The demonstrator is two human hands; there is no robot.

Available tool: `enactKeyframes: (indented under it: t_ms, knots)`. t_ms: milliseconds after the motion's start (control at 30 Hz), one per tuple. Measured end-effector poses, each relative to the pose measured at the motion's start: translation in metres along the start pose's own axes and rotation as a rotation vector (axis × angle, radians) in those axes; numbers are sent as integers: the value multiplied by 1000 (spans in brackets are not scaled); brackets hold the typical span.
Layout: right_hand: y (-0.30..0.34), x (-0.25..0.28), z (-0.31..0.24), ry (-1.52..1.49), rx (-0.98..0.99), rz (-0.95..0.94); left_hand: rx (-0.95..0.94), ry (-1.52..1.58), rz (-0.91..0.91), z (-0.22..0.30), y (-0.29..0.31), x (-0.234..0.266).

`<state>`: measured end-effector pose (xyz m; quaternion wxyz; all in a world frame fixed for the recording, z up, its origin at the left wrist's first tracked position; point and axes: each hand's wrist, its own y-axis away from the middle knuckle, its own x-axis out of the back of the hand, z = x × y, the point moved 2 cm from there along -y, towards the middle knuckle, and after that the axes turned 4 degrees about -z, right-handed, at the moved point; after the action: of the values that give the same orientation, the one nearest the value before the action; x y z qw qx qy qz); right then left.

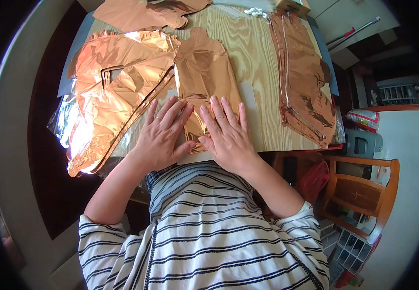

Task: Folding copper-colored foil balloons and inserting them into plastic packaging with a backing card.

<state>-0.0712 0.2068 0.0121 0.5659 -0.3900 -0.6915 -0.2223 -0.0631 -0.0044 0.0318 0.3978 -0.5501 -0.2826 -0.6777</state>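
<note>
A flat, folded rose-gold foil balloon (pixel 204 72) lies in front of me, its narrow neck end pointing away. Both palms press on its near part. My left hand (pixel 161 133) rests at its left edge, fingers stretched out and a ring on one of them. On the near right part, my right hand (pixel 229 135) lies flat with the fingers slightly apart. Beneath the foil is a pale grey sheet of card (pixel 249 108), partly covered. Against the left side of the folded foil sits a pile of larger rose-gold foil balloons (pixel 122 92), wrinkled and shiny.
Another stack of rose-gold foil balloons (pixel 306 82) lies along the right of the wooden table (pixel 255 43). More foil (pixel 146 14) is at the far left. Small white pieces (pixel 257 12) and a cardboard box (pixel 294 6) are at the back. A wooden chair (pixel 359 193) stands right.
</note>
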Motion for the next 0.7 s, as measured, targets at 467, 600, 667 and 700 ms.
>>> enactKeyframes:
  t_ms: [467, 600, 667, 700]
  knots:
    - [5, 7, 9, -116, -73, 104, 7, -5, -34, 1, -2, 3]
    - [19, 23, 20, -121, -119, 295, 10, 40, -7, 3, -4, 7]
    - [28, 28, 26, -102, -165, 321, 22, 42, 15, 7, -7, 12]
    - [31, 30, 28, -59, -177, 316, 50, 38, 33, 10, -9, 10]
